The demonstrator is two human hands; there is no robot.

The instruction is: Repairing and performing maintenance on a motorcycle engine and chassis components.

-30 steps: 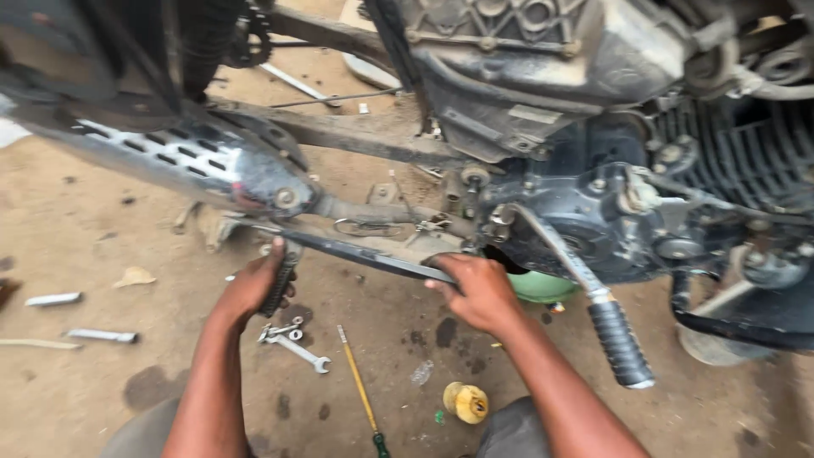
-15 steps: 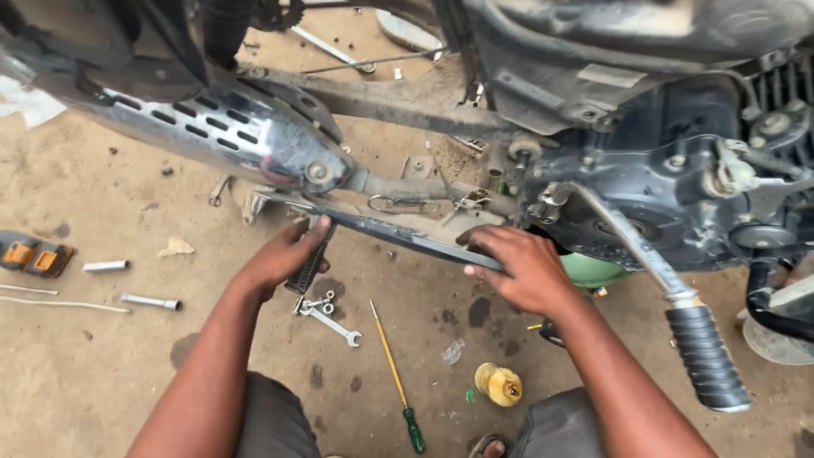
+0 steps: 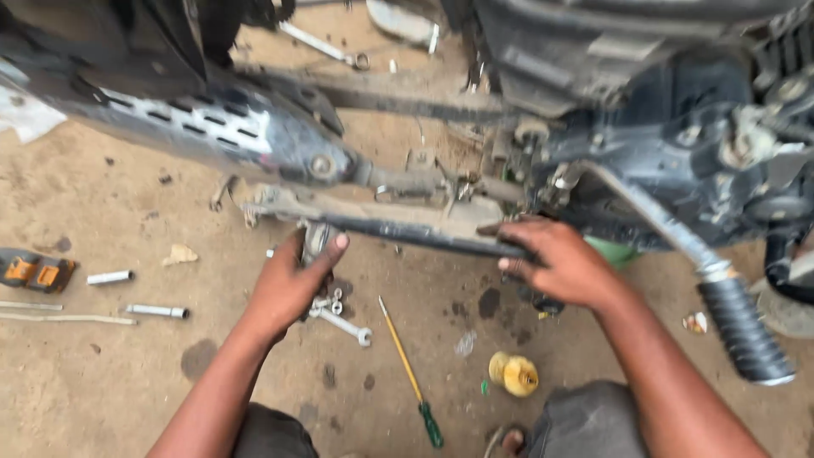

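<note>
Both hands are on a long black metal bar (image 3: 424, 233) that runs under a motorcycle, just below the exhaust pipe (image 3: 203, 127) with its slotted heat shield. The left hand (image 3: 288, 284) grips the footrest bracket (image 3: 315, 242) at the bar's left end, thumb raised against it and fingers curled round it from behind. The right hand (image 3: 564, 263) is clamped on the bar's right end, fingers wrapped over the top, knuckles toward the engine block (image 3: 678, 144). The bar lies nearly level, tilted slightly down to the right, clear of the ground.

On the dirt floor (image 3: 102, 382), directly beneath the left hand, lies a combination spanner (image 3: 343, 325) beside a small cluster of nuts; whether they touch cannot be told. Just to its right lies a screwdriver (image 3: 409, 373) with a yellow shaft and green handle, pointing toward the lower edge of the view. A yellow round object (image 3: 514, 374) sits near it, below the right hand. Toward the left edge of the floor lie two short steel sockets (image 3: 110, 277) and an orange-and-black tool (image 3: 34, 270). A kick-start lever with a ribbed rubber grip (image 3: 744, 326) hangs at the right, well apart from the right hand
</note>
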